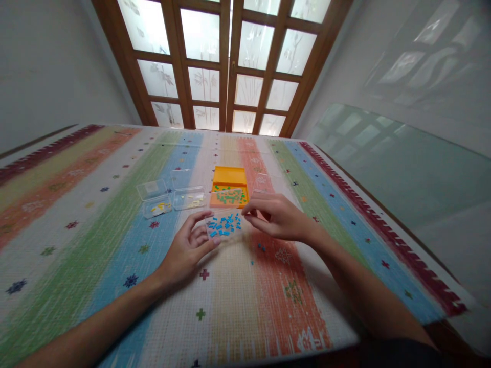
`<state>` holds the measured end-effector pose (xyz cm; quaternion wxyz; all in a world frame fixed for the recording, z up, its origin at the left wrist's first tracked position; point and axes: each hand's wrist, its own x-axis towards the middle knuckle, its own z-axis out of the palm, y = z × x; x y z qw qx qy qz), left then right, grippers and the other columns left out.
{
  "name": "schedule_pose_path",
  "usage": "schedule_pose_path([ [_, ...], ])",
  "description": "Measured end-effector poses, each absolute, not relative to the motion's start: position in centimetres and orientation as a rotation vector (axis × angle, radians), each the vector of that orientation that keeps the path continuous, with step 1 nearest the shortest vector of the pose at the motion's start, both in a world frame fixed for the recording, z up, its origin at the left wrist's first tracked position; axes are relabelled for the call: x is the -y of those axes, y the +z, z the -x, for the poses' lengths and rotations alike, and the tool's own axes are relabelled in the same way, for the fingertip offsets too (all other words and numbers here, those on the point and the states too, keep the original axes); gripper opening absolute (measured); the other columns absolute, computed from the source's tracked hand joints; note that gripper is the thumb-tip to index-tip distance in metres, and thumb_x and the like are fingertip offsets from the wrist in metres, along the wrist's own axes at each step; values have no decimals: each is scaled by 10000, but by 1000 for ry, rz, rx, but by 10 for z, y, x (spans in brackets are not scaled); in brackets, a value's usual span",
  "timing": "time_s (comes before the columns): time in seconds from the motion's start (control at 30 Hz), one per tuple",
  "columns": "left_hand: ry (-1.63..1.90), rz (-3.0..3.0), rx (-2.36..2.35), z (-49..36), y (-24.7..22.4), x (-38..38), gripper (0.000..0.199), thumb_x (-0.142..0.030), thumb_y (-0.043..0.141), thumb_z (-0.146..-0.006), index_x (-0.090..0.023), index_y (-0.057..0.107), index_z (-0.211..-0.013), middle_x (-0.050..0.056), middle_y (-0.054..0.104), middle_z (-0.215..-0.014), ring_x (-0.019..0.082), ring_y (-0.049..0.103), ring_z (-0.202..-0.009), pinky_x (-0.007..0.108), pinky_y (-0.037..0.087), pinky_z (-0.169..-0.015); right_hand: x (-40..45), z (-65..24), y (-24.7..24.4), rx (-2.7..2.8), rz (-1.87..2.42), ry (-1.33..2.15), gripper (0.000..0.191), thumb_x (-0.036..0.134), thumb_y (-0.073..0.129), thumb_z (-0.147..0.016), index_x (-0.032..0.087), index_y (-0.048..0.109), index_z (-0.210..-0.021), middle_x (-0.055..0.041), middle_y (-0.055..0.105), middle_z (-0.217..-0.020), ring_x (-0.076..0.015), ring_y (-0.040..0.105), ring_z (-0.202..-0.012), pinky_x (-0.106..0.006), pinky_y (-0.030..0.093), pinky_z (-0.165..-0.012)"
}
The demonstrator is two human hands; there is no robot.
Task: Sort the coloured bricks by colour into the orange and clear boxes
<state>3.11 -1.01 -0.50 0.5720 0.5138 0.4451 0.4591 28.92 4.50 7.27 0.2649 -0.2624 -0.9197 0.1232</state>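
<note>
Gripping left hand (pixel 194 243): curled halfway shut round the left end of the clear plastic box (pixel 238 231), thumb at the near edge.
Hovering right hand (pixel 278 214): bunched at the right end, thumb almost meeting fingertips; pinching anything? Cannot tell.
Clear plastic box: just short of the orange box (pixel 230 176), over the striped tablecloth (pixel 230 306); long axis running left to right, clear lid (pixel 215 203) swung to the far side.
Blue bricks (pixel 226 225): strewn inside at all angles, too crowded to count.
Loose blue bricks (pixel 263 249): three, lying on the cloth, near and to the right.
Orange box: just one, open, lid pointing away, green bricks (pixel 230 195) inside.
Small clear boxes (pixel 174 202): two at left, lids up; yellow pieces (pixel 160 207) in one, cream pieces (pixel 195 202) in the other.
</note>
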Motion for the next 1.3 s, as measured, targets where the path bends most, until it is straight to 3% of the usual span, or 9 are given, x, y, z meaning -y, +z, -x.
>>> schedule_pose_path([
  [0.1, 1116, -1231, -1061, -29, -4, 7, 661, -382, 854, -790, -229, 529, -1345, 130, 621, -1411, 255, 701, -1125, 489, 558, -1055, -34, -310, 67, 2514, 773, 393, 119, 199, 605, -981, 171, 694, -908, 3, 656, -743, -121, 567, -671, -269, 422, -691],
  [0.3, 1111, -1241, -1055, -30, -4, 6, 664, -392, 842, -798, -224, 516, -1351, 135, 625, -1395, 247, 709, -1098, 463, 582, -1014, -4, -344, 21, 2660, 1075, 540, 200, 335, 687, -996, 183, 750, -1109, -77, 723, -1009, -171, 675, -849, -289, 490, -748],
  [0.5, 1102, -1265, -1091, -35, 3, 10, 644, -398, 842, -801, -227, 532, -1339, 132, 642, -1393, 264, 721, -1122, 462, 581, -1025, 6, -350, -12, 2607, 1002, 407, 237, 236, 588, -1041, 201, 713, -1239, -101, 726, -1090, -176, 687, -861, -293, 505, -733],
  [0.73, 1109, -1287, -1068, -36, 1, 10, 640, -384, 841, -811, -236, 536, -1354, 129, 637, -1420, 271, 721, -1148, 441, 584, -1016, -11, -342, -27, 2586, 852, 292, 148, 160, 577, -1022, 179, 722, -1043, -67, 707, -952, -142, 638, -738, -259, 436, -658],
  [1.03, 1110, -1284, -1053, -35, 1, 9, 649, -399, 858, -799, -246, 542, -1344, 115, 643, -1404, 263, 726, -1119, 458, 590, -1017, -3, -323, -19, 2675, 1030, 186, 181, 181, 448, -1061, 146, 623, -1032, -101, 662, -990, -172, 580, -755, -307, 425, -673],
  [1.3, 1095, -1267, -1029, -34, -2, 11, 643, -380, 857, -810, -252, 536, -1352, 100, 676, -1330, 264, 717, -1136, 457, 578, -1028, -20, -308, 16, 2409, 851, 207, 148, 238, 446, -1090, 176, 576, -1058, -98, 645, -1001, -203, 594, -896, -332, 489, -778],
])
